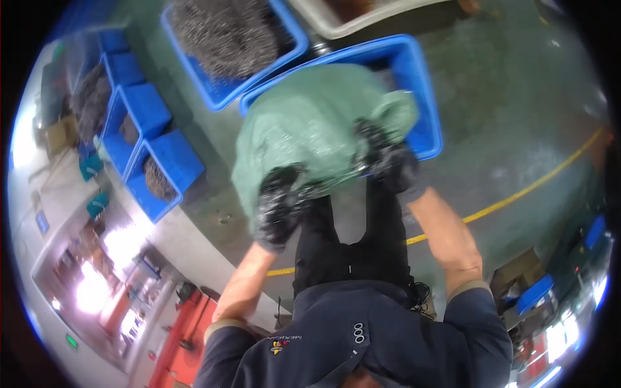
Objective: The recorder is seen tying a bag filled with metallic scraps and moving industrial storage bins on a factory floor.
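A large green plastic bag [304,110] spreads in front of me, puffed up and creased. It covers much of a blue bin [428,119], whose right wall and far rim show past it. My left hand [279,208], in a shiny black glove, has its fingers curled on the bag's near left edge. My right hand [387,158], gloved the same way, grips the near right edge, beside a bunched corner of the bag. Whatever lies under or in the bag is hidden.
Beyond, at the left, a second blue bin [226,102] holds a heap of grey, wiry-looking material [223,39]. A pale tub [343,31] stands at the top. Several blue bins [147,110] are lined up at far left. A yellow line [511,200] crosses the green floor.
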